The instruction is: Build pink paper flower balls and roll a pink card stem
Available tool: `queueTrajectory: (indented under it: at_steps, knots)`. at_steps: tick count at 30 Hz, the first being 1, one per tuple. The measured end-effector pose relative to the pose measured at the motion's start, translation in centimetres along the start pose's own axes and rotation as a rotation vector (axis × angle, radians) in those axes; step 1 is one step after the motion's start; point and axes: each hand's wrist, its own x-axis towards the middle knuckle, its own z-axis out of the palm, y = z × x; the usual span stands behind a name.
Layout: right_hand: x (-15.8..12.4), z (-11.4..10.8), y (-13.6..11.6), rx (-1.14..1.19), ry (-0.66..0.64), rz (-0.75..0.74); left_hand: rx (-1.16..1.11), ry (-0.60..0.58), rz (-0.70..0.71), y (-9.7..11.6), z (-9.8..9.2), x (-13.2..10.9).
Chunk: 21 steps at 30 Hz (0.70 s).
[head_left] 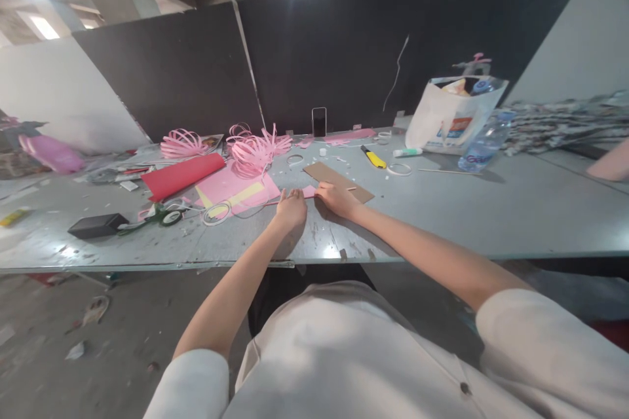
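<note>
Between my two hands lies a small piece of pink paper on the table. My left hand is closed over its left side, fingers bent down, with a narrow pink strip showing out to the left. My right hand is closed at the paper's right side, over the edge of a brown cardboard piece. A thin pale stick pokes out to the right of those fingers. How stick and paper meet beneath the fingers is hidden.
On the left are pink paper loops, a red sheet, scissors and a black box. A yellow cutter, phone, glue stick, white bag and bottle stand or lie behind and right.
</note>
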Motion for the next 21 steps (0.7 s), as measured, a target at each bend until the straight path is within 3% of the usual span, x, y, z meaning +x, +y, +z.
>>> queueTrajectory:
  at_steps: [7, 15, 21]
  knots:
    - [0.6, 0.0, 0.2, -0.096, -0.038, -0.069, -0.022, 0.046, -0.012, -0.3, -0.1, 0.9]
    - [1.0, -0.1, 0.1, -0.147, -0.074, -0.095, -0.083, 0.160, -0.009, -1.0, -1.6, 1.1]
    - [1.3, -0.3, 0.1, -0.128, -0.088, -0.063, -0.147, 0.134, 0.020, -1.8, -1.2, 1.8]
